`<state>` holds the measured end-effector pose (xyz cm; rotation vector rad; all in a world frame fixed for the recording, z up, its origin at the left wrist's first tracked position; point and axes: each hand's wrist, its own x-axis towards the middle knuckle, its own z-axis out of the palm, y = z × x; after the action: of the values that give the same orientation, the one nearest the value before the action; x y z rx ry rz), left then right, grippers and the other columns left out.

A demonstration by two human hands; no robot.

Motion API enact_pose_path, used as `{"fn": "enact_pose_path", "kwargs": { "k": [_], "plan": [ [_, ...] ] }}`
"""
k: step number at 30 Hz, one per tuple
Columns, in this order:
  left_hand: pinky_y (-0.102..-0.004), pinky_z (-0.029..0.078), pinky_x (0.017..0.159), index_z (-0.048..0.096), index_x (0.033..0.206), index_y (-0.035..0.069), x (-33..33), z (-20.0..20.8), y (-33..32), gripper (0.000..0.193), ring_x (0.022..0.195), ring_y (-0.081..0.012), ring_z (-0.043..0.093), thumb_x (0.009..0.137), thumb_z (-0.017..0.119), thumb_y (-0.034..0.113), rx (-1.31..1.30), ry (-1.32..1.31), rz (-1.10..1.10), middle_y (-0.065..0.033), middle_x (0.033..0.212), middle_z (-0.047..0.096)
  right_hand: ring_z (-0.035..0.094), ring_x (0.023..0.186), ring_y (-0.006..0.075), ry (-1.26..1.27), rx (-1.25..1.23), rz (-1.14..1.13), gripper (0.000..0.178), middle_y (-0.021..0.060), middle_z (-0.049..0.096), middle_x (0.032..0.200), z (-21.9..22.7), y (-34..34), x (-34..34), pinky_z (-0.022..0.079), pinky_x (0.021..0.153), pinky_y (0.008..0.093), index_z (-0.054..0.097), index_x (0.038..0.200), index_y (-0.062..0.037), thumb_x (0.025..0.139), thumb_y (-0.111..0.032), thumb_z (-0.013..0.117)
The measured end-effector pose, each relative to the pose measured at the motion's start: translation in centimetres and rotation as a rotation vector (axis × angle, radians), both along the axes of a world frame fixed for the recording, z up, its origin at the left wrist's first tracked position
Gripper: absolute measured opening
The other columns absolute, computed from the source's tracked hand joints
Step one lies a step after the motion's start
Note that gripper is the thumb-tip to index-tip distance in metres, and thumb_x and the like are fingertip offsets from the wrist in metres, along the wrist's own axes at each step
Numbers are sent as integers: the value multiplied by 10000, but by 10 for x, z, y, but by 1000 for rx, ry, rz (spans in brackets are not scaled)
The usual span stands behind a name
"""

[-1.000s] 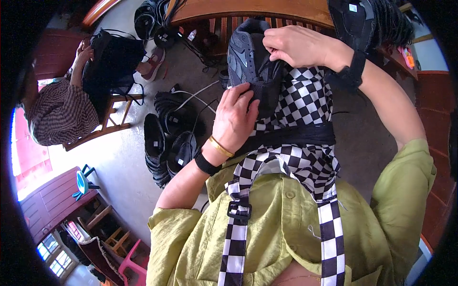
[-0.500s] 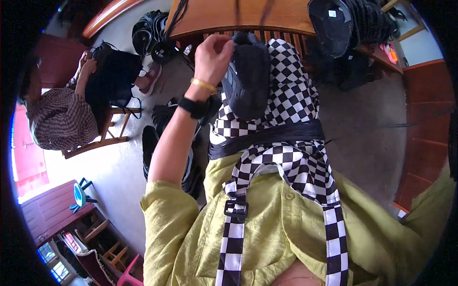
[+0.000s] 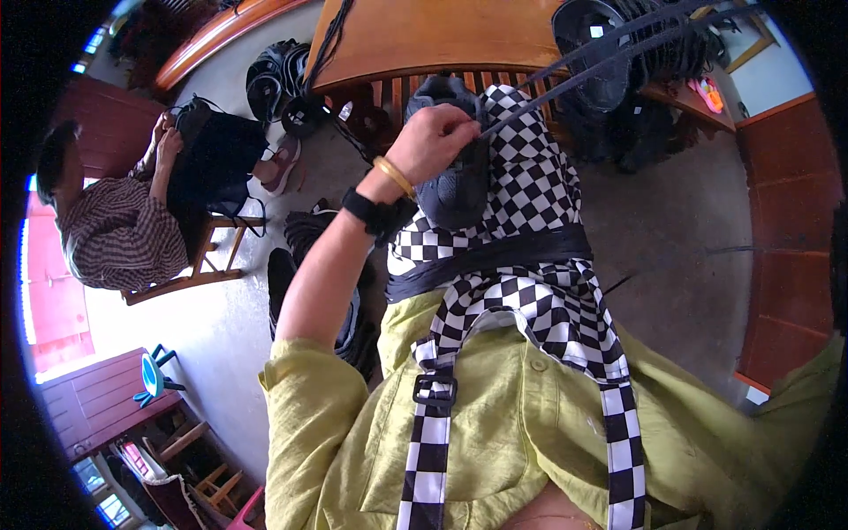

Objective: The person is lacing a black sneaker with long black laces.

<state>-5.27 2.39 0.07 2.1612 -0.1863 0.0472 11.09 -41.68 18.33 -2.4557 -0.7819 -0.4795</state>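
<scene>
A black shoe (image 3: 452,199) lies on my lap, over the black-and-white checkered apron (image 3: 534,172). Across its lacing area rests my left hand (image 3: 433,146), fingers pinched together. Dark shoelaces (image 3: 583,78) run from those fingertips, stretched taut toward the upper right and out past the picture's edge. The lace seems gripped between thumb and forefinger, though the fingers partly hide the contact. My right hand is out of the picture; only its green sleeve (image 3: 808,397) shows at the right rim.
A wooden table (image 3: 442,35) stands ahead, with stacked black shoe parts (image 3: 596,53) to its right. At left, another person (image 3: 119,225) sits on a wooden chair, holding dark material. Black shoe pieces (image 3: 281,278) lie on the floor beside my left arm. A reddish-brown cabinet (image 3: 786,238) is at right.
My left hand has moved down and right over the shoe, which has turned to show more of its upper. The laces now stretch tight to the upper right.
</scene>
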Motion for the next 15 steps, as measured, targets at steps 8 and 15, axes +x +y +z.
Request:
{"fn": "enact_pose_path", "kwargs": {
  "k": [8,15],
  "plan": [
    [-334,514,842,589,887,53,-26,-36,35,300,906,-207,649,1048,485,284,-1234,364,329,-68,893,659,664,967,143,-51,27,-198,354,81,645,1288,-4,-105,45,513,805,253,661,1246,-80,942,-103,481],
    [-242,542,708,592,900,49,-32,-35,39,80,790,-133,671,944,656,69,-800,272,484,-41,870,670,603,790,69,308,167,-52,180,19,704,1134,-103,59,-37,495,705,229,733,1098,-100,972,-124,607]
  ]
}}
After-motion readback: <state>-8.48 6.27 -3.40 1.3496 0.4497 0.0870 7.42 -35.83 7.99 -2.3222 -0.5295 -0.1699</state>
